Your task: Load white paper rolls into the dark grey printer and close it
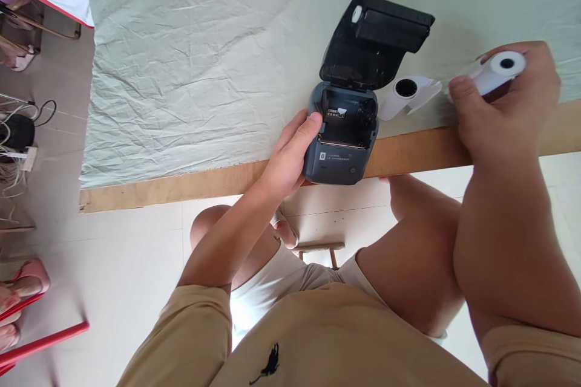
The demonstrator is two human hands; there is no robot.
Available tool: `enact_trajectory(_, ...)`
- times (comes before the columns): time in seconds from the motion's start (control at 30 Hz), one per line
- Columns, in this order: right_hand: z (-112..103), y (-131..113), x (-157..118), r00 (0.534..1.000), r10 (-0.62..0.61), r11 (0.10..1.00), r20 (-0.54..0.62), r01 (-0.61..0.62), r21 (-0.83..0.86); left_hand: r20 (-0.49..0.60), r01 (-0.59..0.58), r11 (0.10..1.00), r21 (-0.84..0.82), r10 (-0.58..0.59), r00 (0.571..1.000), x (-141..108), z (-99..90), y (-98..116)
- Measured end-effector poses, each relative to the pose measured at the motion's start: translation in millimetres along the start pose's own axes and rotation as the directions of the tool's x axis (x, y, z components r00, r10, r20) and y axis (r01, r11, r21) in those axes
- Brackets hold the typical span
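Observation:
A dark grey portable label printer (340, 160) sits at the table's front edge. Its black lid (351, 51) is swung up and back, so the paper bay stands exposed. My left hand (290, 154) grips the printer's left side, with the thumb over the rim. Off to the right, my right hand (508, 109) is closed around a white paper roll (492, 75) with a small dark core hole. Between the printer and that hand lies another white paper roll (391, 106), with a wide dark core and a loose end sticking out to the right.
A pale green wrinkled cloth (204, 72) covers the table, leaving a bare wooden edge (181, 189) along the front. At left are tangled cables (13, 157), red bars (49, 341) and another person's foot in a pink slipper (31, 281). A wooden stool (320, 248) shows below the table.

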State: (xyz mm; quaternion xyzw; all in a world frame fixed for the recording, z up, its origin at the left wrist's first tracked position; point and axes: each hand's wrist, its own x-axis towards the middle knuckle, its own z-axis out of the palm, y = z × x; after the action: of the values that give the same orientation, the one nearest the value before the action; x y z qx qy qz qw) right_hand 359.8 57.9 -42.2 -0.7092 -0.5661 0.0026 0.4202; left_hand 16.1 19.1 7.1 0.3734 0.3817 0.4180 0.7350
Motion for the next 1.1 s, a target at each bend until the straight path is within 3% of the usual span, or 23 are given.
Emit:
enact_trajectory(0.1,0.9,2.4,-2.4,0.995,0.1,0.993,-0.022,-0.101,-0.057,-0.021,0.014,1.0,-0.003,-0.014,1.0,-1.7,1.1,2.0)
enact_trajectory(0.13,-0.5,-0.4,-4.1,0.997,0.065,0.997,-0.044,-0.067,-0.044,-0.029,0.017,1.0,-0.004,-0.017,0.999,-2.0,1.4,2.6)
enact_trajectory(0.2,-6.5,-12.3,-9.8,0.985,-0.142,0.989,-0.097,0.146,0.034,-0.034,0.022,1.0,-0.009,-0.023,0.999,-2.1,1.9,3.2)
enact_trajectory(0.27,-13.5,-32.0,-17.8,0.911,-0.389,0.906,-0.136,0.405,0.122,-0.027,0.027,1.0,-0.012,-0.028,0.999,-1.9,2.0,3.1)
enact_trajectory(0.33,-16.8,-55.8,-25.2,0.867,-0.493,0.855,-0.075,0.499,0.142,-0.022,0.029,1.0,-0.007,-0.029,0.999,-1.9,1.9,2.5)
enact_trajectory(0.43,-12.1,-85.5,-29.9,0.897,-0.41,0.912,0.163,0.407,0.052,-0.037,0.021,1.0,0.001,-0.02,0.999,-2.4,1.9,2.1)
enact_trajectory(0.5,-7.0,-95.6,-30.0,0.932,-0.289,0.955,0.221,0.297,-0.006,-0.043,0.023,1.0,0.004,-0.023,0.999,-3.1,2.3,2.6)
enact_trajectory(0.57,-4.3,-99.1,-31.2,0.947,-0.239,0.969,0.217,0.247,-0.014,-0.039,0.027,1.0,0.003,-0.027,0.999,-3.8,2.8,3.7)
enact_trajectory(0.7,-6.3,-101.0,-43.9,0.937,-0.335,0.939,0.099,0.324,0.114,-0.03,0.022,1.0,-0.004,-0.022,0.999,-4.8,3.8,5.6)
enact_trajectory(0.8,-8.7,-104.8,-55.6,0.943,-0.333,0.915,0.014,0.32,0.247,-0.036,0.032,0.999,0.001,-0.032,0.999,-4.9,4.1,5.9)
enact_trajectory(0.97,-9.9,-105.5,-58.7,0.929,-0.318,0.945,0.189,0.294,0.144,-0.028,0.019,1.0,-0.01,-0.019,0.999,-4.0,3.0,3.9)
enact_trajectory(1.1,-3.6,-94.3,-53.3,0.895,-0.438,0.89,0.092,0.416,0.186,-0.035,0.037,0.999,-0.008,-0.037,0.999,-3.6,1.9,2.5)
